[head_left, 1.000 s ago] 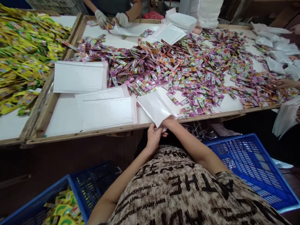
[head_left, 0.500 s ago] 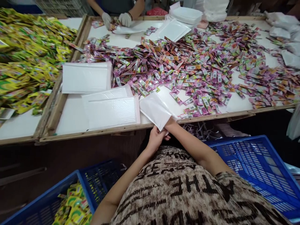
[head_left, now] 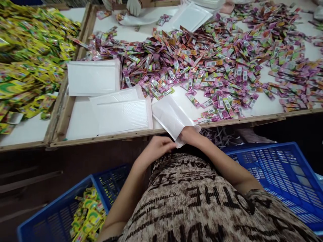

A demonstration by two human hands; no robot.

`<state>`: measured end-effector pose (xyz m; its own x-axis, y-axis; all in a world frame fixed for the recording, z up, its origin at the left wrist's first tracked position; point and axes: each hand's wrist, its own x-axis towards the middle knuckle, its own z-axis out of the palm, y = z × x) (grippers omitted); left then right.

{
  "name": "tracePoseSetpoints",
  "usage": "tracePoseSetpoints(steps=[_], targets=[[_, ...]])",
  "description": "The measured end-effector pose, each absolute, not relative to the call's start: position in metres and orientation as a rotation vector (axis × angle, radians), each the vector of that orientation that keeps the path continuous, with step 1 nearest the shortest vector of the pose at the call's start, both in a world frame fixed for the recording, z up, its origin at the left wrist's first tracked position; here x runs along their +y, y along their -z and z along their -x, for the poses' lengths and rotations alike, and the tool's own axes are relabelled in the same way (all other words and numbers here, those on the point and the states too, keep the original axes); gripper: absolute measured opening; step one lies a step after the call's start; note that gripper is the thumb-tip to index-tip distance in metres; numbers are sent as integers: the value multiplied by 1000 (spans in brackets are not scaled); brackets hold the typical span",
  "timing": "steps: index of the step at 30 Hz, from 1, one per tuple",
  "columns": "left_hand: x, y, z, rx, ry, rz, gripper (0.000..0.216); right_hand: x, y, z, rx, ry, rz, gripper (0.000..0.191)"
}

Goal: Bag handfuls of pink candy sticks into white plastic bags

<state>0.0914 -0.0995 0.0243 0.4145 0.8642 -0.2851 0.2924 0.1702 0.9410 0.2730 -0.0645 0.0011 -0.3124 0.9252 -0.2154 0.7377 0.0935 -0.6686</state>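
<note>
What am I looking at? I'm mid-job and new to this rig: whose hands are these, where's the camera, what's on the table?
There's no machine: these are a person's bare left hand and right hand. The camera sits on that person's head, looking forward and down. On the table lies a heap of purple packets, with flat envelopes at the left; past a wooden rail are yellow packets. The right hand is at the near end of another envelope, partly covered, so its grip can't be judged. The left hand is close by it; whether it touches is unclear. The gloved hands across the table are someone else's.
</note>
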Motion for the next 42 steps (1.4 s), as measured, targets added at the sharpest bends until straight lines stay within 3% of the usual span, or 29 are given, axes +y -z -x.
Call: tracePoseSetpoints(steps=[4, 8, 13, 16, 18, 26, 29, 35, 39, 42], targets=[[-44, -21, -100, 1259, -1041, -1895, 24, -84, -10, -329, -2291, -847, 1255, 41], [-8, 15, -128, 992, -813, -2254, 33, -73, 6, -370, -2232, -659, 1348, 31], [-30, 27, -109, 840, -750, -2512, 30, -46, 21, -387, -2264, -660, 1256, 16], [-52, 32, -93, 708, -622, -2668, 48, -38, 21, -392, -2370, -577, 1138, 9], [-60, 41, -91, 695, -572, -2754, 62, -37, 19, -393, -2456, -503, 1140, 9], [-62, 63, -103, 886, -639, -2857, 61, -70, 12, -389, -2646, -102, 1397, 16], [-61, 62, -105, 892, -715, -2817, 53, -104, 27, -415, -2564, -171, 1541, 17], [-73, 61, -119, 1035, -1092, -2595, 34, -146, 56, -478, -2169, -528, 2232, 13], [-98, 56, -110, 951, -1137, -2561, 37, -108, 18, -434, -1769, -516, 1820, 28], [-112, 52, -97, 907, -1191, -2546, 39, -60, -11, -379, -1759, -1189, 1299, 44]])
